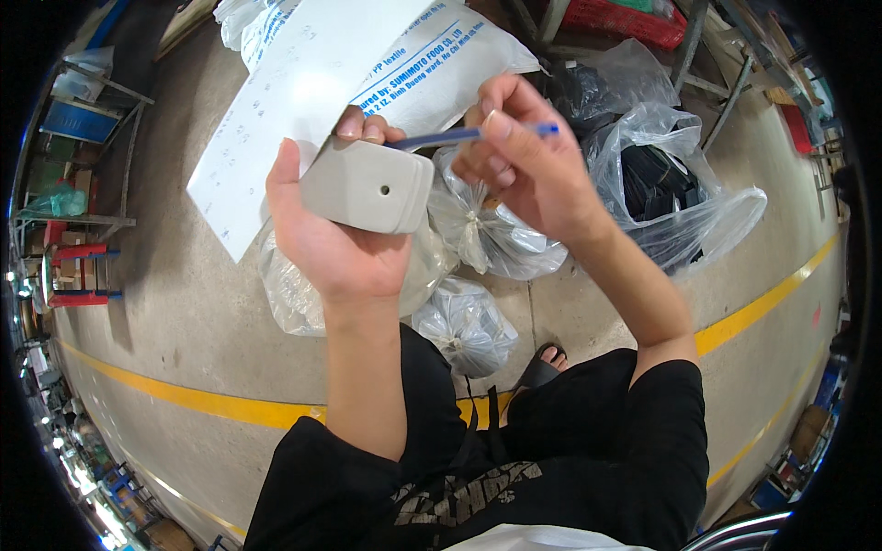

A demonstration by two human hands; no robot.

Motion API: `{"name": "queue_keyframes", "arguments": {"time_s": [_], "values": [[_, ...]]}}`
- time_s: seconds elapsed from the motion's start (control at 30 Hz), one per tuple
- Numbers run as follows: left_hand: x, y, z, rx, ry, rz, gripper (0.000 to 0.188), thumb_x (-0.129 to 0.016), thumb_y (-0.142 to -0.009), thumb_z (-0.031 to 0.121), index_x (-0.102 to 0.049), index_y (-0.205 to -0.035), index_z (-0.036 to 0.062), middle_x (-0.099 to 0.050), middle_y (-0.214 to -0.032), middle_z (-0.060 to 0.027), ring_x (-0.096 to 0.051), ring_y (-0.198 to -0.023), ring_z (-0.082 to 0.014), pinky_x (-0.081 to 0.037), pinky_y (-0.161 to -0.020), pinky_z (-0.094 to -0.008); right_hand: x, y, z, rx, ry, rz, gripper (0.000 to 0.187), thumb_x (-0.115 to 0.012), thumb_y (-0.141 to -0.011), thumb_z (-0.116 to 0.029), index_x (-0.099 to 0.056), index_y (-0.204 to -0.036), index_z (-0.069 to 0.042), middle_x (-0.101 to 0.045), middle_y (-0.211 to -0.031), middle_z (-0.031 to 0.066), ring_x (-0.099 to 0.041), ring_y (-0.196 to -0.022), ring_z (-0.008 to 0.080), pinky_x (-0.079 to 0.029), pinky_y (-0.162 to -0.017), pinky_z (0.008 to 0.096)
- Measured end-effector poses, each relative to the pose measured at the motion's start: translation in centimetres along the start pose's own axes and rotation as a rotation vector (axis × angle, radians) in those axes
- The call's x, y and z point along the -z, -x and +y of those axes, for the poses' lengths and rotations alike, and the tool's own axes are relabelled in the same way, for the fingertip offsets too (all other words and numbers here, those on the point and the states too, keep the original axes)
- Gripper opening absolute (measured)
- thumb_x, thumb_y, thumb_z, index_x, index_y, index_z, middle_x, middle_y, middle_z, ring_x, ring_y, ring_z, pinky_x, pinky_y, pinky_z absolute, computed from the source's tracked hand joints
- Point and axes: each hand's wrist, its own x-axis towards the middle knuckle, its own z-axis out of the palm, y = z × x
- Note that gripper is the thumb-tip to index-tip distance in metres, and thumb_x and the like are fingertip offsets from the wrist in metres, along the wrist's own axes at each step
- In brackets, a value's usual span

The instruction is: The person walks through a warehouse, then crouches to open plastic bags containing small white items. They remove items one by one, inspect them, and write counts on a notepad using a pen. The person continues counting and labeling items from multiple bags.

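Observation:
My left hand (335, 257) is closed around a small stack of light-grey flat pieces (354, 188) with rounded corners and a small dark hole near one end. A white paper sheet (253, 138) with rows of faint handwritten marks slants up from behind that hand. Its edge meets the grey stack by my fingers, and I cannot tell whether they grip it too. My right hand (533, 161), slightly blurred, pinches a blue pen (441, 139) between thumb and fingers. The pen's left end reaches the fingertips of my left hand, above the stack.
Below my hands, knotted clear plastic bags (467, 326) sit on the concrete floor. A printed white sack (441, 73) lies behind them. To the right is an open clear bag of black flat parts (657, 179). Metal racks stand at both sides; a red crate (625, 20) is at the back.

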Motion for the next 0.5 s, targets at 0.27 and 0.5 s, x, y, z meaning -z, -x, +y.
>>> {"name": "queue_keyframes", "arguments": {"time_s": [0.27,0.5], "values": [[-1.1,0.6,-0.1,-0.017,-0.135,0.14,0.049,-0.042,-0.1,0.04,-0.056,-0.114,-0.0041,-0.059,-0.101,-0.0128,-0.055,-0.099,-0.0249,-0.047,-0.093,-0.0392,-0.1,0.6,2.1,-0.15,0.345,0.067,0.036,-0.043,-0.107,-0.035,-0.052,-0.088,-0.006,-0.047,-0.079,-0.0023,-0.041,-0.071,0.0063,-0.036,-0.066,0.0217],[-0.5,0.3,-0.2,-0.08,-0.139,0.239,0.051,-0.044,-0.099,0.044,-0.054,-0.119,-0.0022,-0.059,-0.094,-0.0106,-0.059,-0.086,-0.0242,-0.052,-0.08,-0.0353,-0.7,1.4,1.4,-0.067,0.348,-0.117,0.017,-0.035,-0.106,-0.015,-0.043,-0.115,-0.003,-0.055,-0.095,0.0082,-0.055,-0.081,0.0124,-0.045,-0.073,0.0264]]}}
